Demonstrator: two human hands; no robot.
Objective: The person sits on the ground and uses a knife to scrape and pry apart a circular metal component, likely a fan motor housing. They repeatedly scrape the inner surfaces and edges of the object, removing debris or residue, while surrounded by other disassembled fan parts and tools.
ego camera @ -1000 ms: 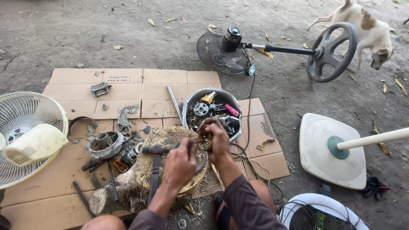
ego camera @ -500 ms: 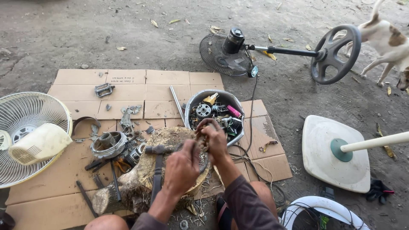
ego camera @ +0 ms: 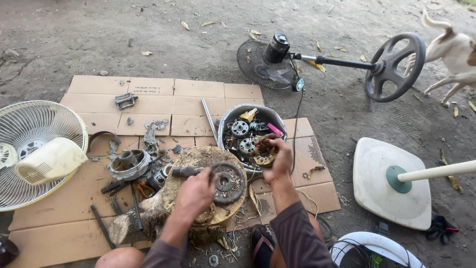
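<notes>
Holding: the right hand [ego camera: 277, 161] is closed around a tangled copper coil [ego camera: 265, 151], lifted just over the near rim of the metal bowl [ego camera: 225, 124].
Left hand: the left hand [ego camera: 196, 191] is curled on the dark round motor stator [ego camera: 227, 182], pressing it on the wood stump [ego camera: 183, 161], just left of the bowl.
Hammer: a hammer [ego camera: 184, 171] lies on the stump, beside the left hand.
Bowl content: two round motor parts, a yellow piece and a pink piece lie inside the bowl.
Cardboard: the flat cardboard sheet [ego camera: 148, 97] on the ground carries the bowl and stump; a grey motor housing [ego camera: 129, 164] lies left of the stump.
Around: a black standing fan [ego camera: 267, 62] lies on the ground behind the bowl.
</notes>
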